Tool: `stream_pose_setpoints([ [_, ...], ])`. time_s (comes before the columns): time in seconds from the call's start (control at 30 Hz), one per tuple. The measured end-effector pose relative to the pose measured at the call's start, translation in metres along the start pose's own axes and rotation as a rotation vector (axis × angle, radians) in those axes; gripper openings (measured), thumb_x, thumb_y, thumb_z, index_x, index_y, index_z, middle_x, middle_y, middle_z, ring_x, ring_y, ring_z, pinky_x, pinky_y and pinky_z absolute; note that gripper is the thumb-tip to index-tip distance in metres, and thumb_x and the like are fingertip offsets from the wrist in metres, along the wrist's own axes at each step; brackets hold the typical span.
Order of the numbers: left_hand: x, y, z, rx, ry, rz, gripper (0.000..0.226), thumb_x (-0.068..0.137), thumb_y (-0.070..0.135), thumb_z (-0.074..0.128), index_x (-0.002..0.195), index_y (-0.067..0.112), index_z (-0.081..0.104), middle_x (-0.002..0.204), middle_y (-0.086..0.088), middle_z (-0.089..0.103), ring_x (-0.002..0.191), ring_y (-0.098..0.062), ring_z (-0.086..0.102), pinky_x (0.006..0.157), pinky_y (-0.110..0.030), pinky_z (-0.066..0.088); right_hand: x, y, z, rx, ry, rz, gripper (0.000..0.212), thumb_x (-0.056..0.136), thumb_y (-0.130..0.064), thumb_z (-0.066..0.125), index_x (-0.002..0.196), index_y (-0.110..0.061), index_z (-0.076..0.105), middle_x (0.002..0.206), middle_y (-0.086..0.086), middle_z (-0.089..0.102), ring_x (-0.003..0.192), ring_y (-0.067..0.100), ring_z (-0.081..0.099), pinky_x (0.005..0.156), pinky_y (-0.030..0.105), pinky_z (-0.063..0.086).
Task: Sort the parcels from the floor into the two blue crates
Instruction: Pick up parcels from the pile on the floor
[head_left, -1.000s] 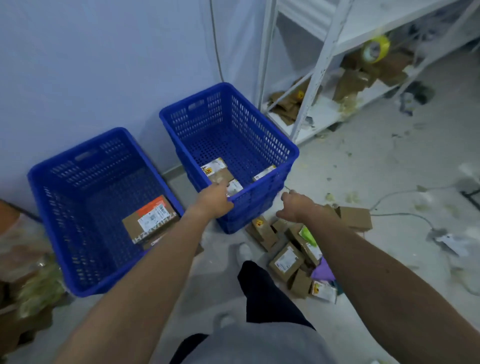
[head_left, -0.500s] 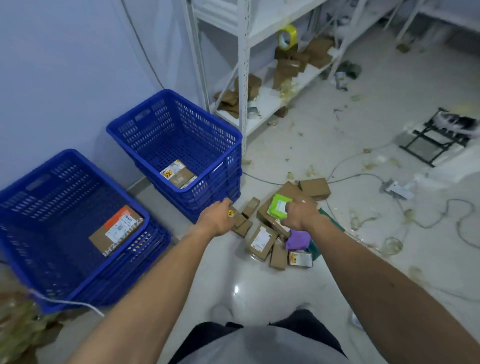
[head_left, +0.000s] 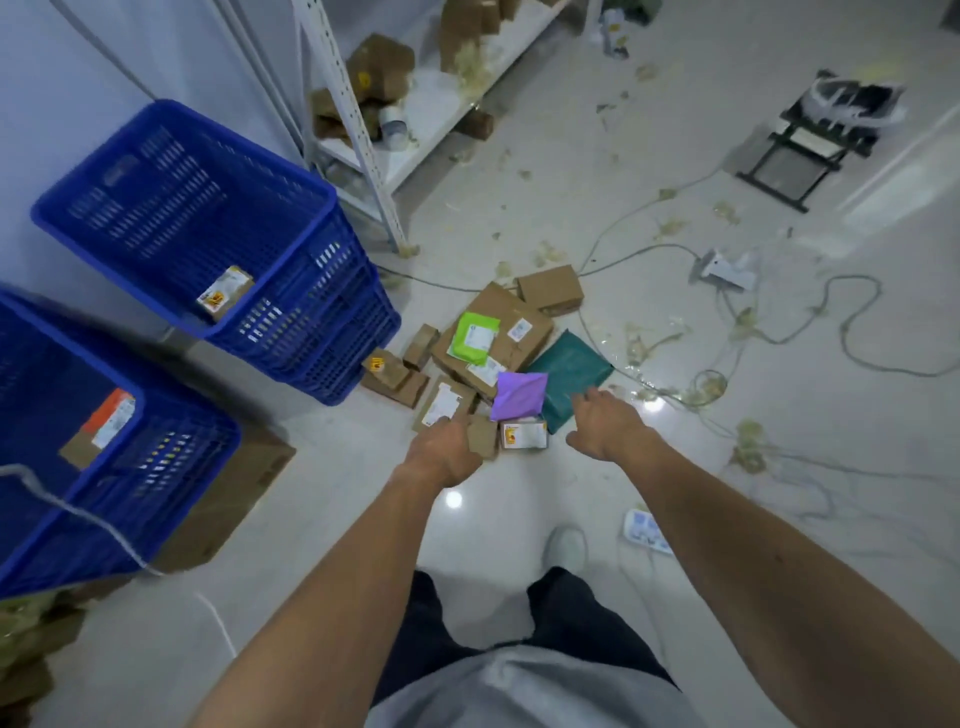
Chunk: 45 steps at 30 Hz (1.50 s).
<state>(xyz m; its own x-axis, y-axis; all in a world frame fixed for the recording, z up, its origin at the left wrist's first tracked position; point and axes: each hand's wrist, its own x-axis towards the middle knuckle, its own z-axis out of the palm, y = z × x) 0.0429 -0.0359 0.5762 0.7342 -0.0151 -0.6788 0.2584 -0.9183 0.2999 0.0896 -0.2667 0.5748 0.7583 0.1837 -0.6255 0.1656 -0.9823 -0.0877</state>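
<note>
Hovering left hand (head_left: 445, 453), parcels (head_left: 491, 358) beneath (perhaps touching)

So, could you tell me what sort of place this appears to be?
Probably a parcel storeroom or sorting room: labelled cardboard parcels lie heaped on the floor, two blue crates stand alongside, and white metal shelving holds more boxes.

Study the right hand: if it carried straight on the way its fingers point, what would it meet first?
Most likely the dark green parcel: the right hand, open, points at that parcel's near edge. The hand's height above the pile is unclear from this view, so this is a judgement.
</note>
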Motion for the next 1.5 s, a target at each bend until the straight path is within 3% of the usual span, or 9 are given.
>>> stream_pose_setpoints([
  [0.3, 0.05, 0.032, 0.085, 0.083, -0.126, 0.007, 0.065, 0.089, 0.031, 0.06, 0.148, 0.017, 0.035, 0.141, -0.011, 0.047, 0.123, -0.031, 0.053, 0.1, -0.043, 0.047, 0.026, 0.051, 0.075, -0.006, -0.07, -0.031, 0.054, 0.091, -0.033, 0.056, 0.136, -0.009, 0.041, 0.133, 0.012, 0.043, 0.118, 0.029, 0.047, 0.091, 0.038, 0.042],
  [0.7, 0.271, -0.019, 0.215, 0.226, -0.172, 0.059, 0.058, 0.093, 0.034, 0.059, 0.145, 0.018, 0.037, 0.133, -0.012, 0.048, 0.123, -0.031, 0.051, 0.1, -0.04, 0.042, 0.204, 0.084, 0.255, 0.033, -0.083, 0.007, 0.05, 0.09, -0.034, 0.06, 0.13, -0.01, 0.043, 0.127, 0.009, 0.046, 0.115, 0.027, 0.048, 0.089, 0.036, 0.042],
  [0.83, 0.356, -0.035, 0.282, 0.244, -0.145, 0.103, 0.052, 0.091, 0.036, 0.06, 0.137, 0.017, 0.045, 0.127, -0.01, 0.054, 0.117, -0.03, 0.054, 0.097, -0.038, 0.043, 0.283, 0.094, 0.331, 0.017, -0.058, -0.006, 0.056, 0.089, -0.037, 0.061, 0.134, -0.01, 0.04, 0.13, 0.009, 0.045, 0.114, 0.027, 0.049, 0.091, 0.038, 0.044],
  [0.97, 0.439, -0.051, 0.337, 0.239, -0.065, 0.157, 0.063, 0.089, 0.037, 0.064, 0.144, 0.019, 0.041, 0.139, -0.01, 0.05, 0.126, -0.03, 0.048, 0.1, -0.039, 0.043, 0.358, 0.099, 0.398, 0.009, 0.02, -0.016, 0.058, 0.087, -0.027, 0.062, 0.137, -0.011, 0.037, 0.131, 0.01, 0.044, 0.113, 0.029, 0.049, 0.089, 0.039, 0.045],
  [1.13, 0.517, -0.076, 0.391, 0.53, 0.058, 0.248, 0.078, 0.083, 0.041, 0.071, 0.145, 0.013, 0.035, 0.14, -0.01, 0.048, 0.125, -0.029, 0.048, 0.097, -0.038, 0.041, 0.438, 0.097, 0.465, 0.002, 0.038, -0.036, 0.074, 0.08, -0.027, 0.071, 0.141, -0.013, 0.031, 0.14, 0.009, 0.036, 0.114, 0.03, 0.048, 0.086, 0.041, 0.045],
  [1.27, 0.55, -0.089, 0.421, 0.74, 0.176, 0.285, 0.076, 0.077, 0.038, 0.073, 0.138, 0.009, 0.038, 0.129, -0.01, 0.051, 0.116, -0.028, 0.05, 0.098, -0.041, 0.036, 0.479, 0.094, 0.49, -0.039, 0.134, -0.041, 0.086, 0.08, -0.02, 0.064, 0.151, -0.01, 0.017, 0.152, 0.011, 0.02, 0.118, 0.033, 0.044, 0.091, 0.042, 0.044],
  [1.37, 0.561, -0.092, 0.433, 0.746, 0.225, 0.275, 0.082, 0.078, 0.037, 0.073, 0.142, 0.005, 0.032, 0.131, -0.013, 0.049, 0.116, -0.029, 0.049, 0.1, -0.04, 0.036, 0.494, 0.096, 0.494, -0.045, 0.134, -0.105, 0.095, 0.081, -0.022, 0.065, 0.156, -0.008, 0.008, 0.159, 0.012, 0.01, 0.124, 0.034, 0.04, 0.099, 0.044, 0.044],
  [1.5, 0.564, -0.093, 0.435, 0.673, 0.172, 0.297, 0.089, 0.072, 0.038, 0.079, 0.142, 0.01, 0.031, 0.13, -0.014, 0.046, 0.117, -0.03, 0.048, 0.101, -0.039, 0.036, 0.494, 0.098, 0.49, -0.03, 0.101, -0.15, 0.092, 0.079, -0.023, 0.068, 0.153, -0.008, 0.016, 0.152, 0.011, 0.023, 0.117, 0.032, 0.047, 0.091, 0.041, 0.045],
])
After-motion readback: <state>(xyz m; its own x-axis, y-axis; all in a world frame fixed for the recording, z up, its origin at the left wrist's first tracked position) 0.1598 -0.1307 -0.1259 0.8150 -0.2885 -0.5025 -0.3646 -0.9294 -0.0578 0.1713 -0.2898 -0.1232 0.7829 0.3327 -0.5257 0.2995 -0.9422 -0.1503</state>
